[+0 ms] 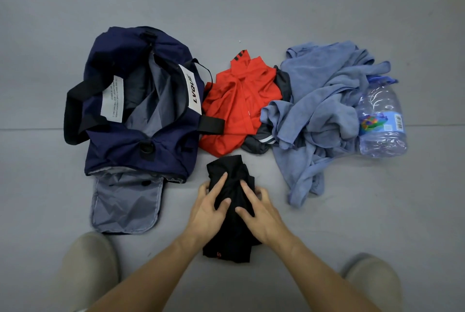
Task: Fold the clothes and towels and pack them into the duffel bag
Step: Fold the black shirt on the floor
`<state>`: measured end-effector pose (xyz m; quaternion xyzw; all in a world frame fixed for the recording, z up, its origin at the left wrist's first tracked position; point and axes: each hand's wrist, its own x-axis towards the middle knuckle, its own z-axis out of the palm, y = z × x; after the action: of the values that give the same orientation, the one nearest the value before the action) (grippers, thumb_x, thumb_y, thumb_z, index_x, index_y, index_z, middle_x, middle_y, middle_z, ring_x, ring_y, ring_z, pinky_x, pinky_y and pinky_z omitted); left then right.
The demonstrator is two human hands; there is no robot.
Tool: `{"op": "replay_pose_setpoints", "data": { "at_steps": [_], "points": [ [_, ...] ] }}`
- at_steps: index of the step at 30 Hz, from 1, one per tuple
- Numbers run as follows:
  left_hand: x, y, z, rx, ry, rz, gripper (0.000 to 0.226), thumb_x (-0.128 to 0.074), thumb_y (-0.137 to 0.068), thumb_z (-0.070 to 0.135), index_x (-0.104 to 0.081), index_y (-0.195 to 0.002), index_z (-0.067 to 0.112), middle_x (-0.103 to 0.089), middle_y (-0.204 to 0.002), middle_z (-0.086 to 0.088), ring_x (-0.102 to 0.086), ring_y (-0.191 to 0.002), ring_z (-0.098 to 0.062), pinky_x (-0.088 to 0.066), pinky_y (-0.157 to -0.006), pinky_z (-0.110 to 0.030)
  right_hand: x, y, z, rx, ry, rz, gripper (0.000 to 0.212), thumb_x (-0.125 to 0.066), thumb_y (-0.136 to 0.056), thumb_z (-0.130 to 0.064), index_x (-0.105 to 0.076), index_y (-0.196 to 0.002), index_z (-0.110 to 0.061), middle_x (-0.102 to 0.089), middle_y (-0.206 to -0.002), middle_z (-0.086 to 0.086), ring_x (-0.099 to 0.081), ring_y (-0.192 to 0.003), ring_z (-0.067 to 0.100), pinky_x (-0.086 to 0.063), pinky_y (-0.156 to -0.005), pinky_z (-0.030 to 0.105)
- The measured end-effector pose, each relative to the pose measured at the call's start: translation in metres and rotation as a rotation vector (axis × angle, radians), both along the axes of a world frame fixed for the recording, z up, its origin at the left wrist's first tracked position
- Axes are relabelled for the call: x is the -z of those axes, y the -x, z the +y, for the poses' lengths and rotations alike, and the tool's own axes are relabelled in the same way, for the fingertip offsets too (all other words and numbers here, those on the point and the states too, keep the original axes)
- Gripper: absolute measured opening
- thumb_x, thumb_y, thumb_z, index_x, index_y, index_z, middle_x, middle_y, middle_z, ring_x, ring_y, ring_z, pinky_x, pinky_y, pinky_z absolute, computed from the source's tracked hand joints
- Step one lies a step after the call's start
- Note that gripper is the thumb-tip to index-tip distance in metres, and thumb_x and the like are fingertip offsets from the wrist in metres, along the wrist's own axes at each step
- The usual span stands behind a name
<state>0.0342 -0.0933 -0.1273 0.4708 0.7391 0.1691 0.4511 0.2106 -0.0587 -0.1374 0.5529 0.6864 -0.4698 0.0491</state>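
Soft, even overhead light, faint shadows, dim vignetted corners, wide-angle bending at the edges, slight softness throughout.

The duffel bag (141, 110) lies on the floor (251, 9), its end flap (125, 206) spread toward the person. Just right of the bag, touching it, a crumpled shirt (236, 107) lies on another garment (259, 144). Further right of the bag a towel heap (322, 110) overlaps that garment, and farthest from the bag a bottle (382, 123) lies on its side against the towel. Nearer the person than the bag's right corner, a bunched garment (226, 170) lies held under the left hand (208, 208) and right hand (261, 216).
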Motion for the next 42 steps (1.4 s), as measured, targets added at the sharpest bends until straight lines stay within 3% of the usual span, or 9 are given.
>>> {"op": "replay_pose_setpoints", "data": {
  "at_steps": [9, 13, 17, 20, 24, 28, 33, 39, 42],
  "points": [
    [-0.078, 0.015, 0.039, 0.045, -0.189, -0.004, 0.077, -0.055, -0.096, 0.011, -0.032, -0.139, 0.07, -0.04, -0.121, 0.009, -0.057, -0.096, -0.007, -0.048, -0.096, -0.028, -0.046, 0.027, 0.013, 0.287, -0.026, 0.325, 0.071, -0.064, -0.095, -0.038, -0.016, -0.14, -0.066, -0.05, -0.113, -0.008, -0.053, -0.093, -0.003, -0.043, -0.086, 0.016],
    [-0.162, 0.064, 0.073, 0.093, -0.338, 0.021, 0.072, -0.055, -0.096, 0.012, -0.036, -0.14, 0.065, -0.04, -0.123, 0.015, -0.053, -0.111, 0.0, -0.047, -0.102, -0.028, -0.112, 0.068, 0.048, 0.306, -0.161, 0.501, 0.068, -0.061, -0.083, -0.058, -0.024, -0.138, -0.074, -0.051, -0.128, -0.012, -0.051, -0.12, -0.001, -0.044, -0.101, 0.023],
    [-0.237, 0.118, 0.096, 0.058, -0.441, -0.066, 0.068, -0.055, -0.097, 0.007, -0.043, -0.142, 0.057, -0.043, -0.124, 0.008, -0.05, -0.118, 0.001, -0.045, -0.104, -0.023, -0.178, 0.125, 0.086, 0.293, -0.236, 0.749, 0.069, -0.063, -0.082, -0.061, -0.032, -0.144, -0.056, -0.039, -0.155, -0.011, -0.03, -0.146, 0.001, -0.026, -0.122, 0.033],
    [-0.268, 0.153, 0.105, -0.002, -0.506, -0.13, 0.066, -0.058, -0.096, 0.006, -0.047, -0.142, 0.053, -0.047, -0.123, 0.008, -0.049, -0.118, 0.007, -0.041, -0.1, -0.011, -0.209, 0.168, 0.104, 0.313, -0.022, 1.015, 0.064, -0.068, -0.089, -0.045, -0.039, -0.146, -0.052, -0.043, -0.155, -0.014, -0.038, -0.145, 0.011, -0.03, -0.12, 0.046],
    [-0.261, 0.193, 0.118, -0.083, -0.498, -0.257, 0.066, -0.061, -0.093, 0.012, -0.048, -0.138, 0.058, -0.053, -0.139, 0.009, -0.05, -0.13, -0.003, -0.041, -0.111, -0.031, -0.214, 0.212, 0.114, 0.341, 0.294, 1.24, 0.057, -0.063, -0.097, -0.022, -0.044, -0.149, -0.036, -0.055, -0.146, 0.003, -0.053, -0.134, 0.029, -0.034, -0.116, 0.056],
    [-0.222, 0.221, 0.131, -0.149, -0.462, -0.199, 0.065, -0.058, -0.097, 0.01, -0.045, -0.14, 0.058, -0.05, -0.129, 0.01, -0.051, -0.118, 0.005, -0.043, -0.106, -0.021, -0.183, 0.234, 0.131, 0.314, 0.175, 1.097, 0.06, -0.065, -0.095, -0.015, -0.045, -0.148, -0.033, -0.059, -0.142, -0.004, -0.056, -0.132, 0.021, -0.04, -0.113, 0.053],
    [-0.164, 0.249, 0.151, -0.238, -0.398, -0.087, 0.064, -0.058, -0.098, 0.015, -0.041, -0.143, 0.057, -0.046, -0.122, 0.01, -0.053, -0.098, 0.009, -0.044, -0.087, -0.006, -0.143, 0.256, 0.162, 0.089, -0.279, 0.701, 0.083, -0.068, -0.095, -0.022, -0.018, -0.153, -0.053, -0.024, -0.161, -0.024, -0.018, -0.147, -0.008, -0.022, -0.12, 0.025],
    [-0.121, 0.279, 0.168, -0.182, -0.343, -0.025, 0.066, -0.06, -0.098, 0.026, -0.03, -0.15, 0.053, -0.047, -0.131, 0.011, -0.048, -0.109, 0.013, -0.038, -0.094, -0.005, -0.103, 0.287, 0.187, 0.076, -0.096, 0.647, 0.055, -0.057, -0.1, -0.013, -0.056, -0.13, -0.059, -0.033, -0.156, -0.018, -0.032, -0.136, -0.014, -0.033, -0.112, 0.013],
    [-0.106, 0.29, 0.17, -0.112, -0.402, 0.328, 0.056, -0.052, -0.101, 0.04, -0.03, -0.152, 0.049, -0.05, -0.139, 0.015, -0.048, -0.124, -0.005, -0.04, -0.102, -0.025, -0.087, 0.296, 0.193, 0.131, -0.039, 0.626, 0.053, -0.054, -0.101, -0.01, -0.059, -0.128, -0.054, -0.034, -0.151, -0.023, -0.037, -0.127, -0.017, -0.036, -0.105, 0.007]
  ]
}}
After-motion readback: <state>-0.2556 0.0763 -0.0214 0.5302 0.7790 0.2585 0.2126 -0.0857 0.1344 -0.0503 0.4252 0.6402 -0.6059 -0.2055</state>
